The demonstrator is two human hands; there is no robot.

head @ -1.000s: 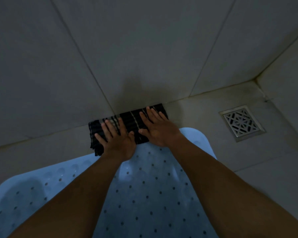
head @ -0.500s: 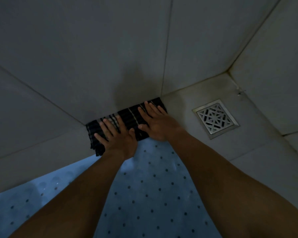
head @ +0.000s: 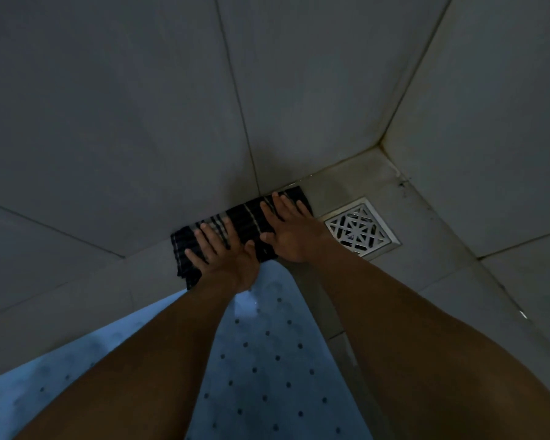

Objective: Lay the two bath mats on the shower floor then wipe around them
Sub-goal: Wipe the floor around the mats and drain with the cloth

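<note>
A dark checked cloth (head: 246,219) lies folded on the shower floor where it meets the back wall. My left hand (head: 227,260) presses flat on its left part, fingers spread. My right hand (head: 294,231) presses flat on its right part, fingertips near the wall. A light blue bath mat (head: 267,360) with rows of small holes lies on the floor under my forearms, its rounded far end just behind the cloth. Only this one mat is in view.
A square metal floor drain (head: 361,231) sits just right of the cloth, close to my right hand. Grey tiled walls (head: 140,122) meet in a corner at the upper right. Bare floor tile (head: 458,296) runs along the mat's right side.
Both hands have slid the cloth to the right along the foot of the wall, and it now lies next to the drain. The view has turned right as well.
</note>
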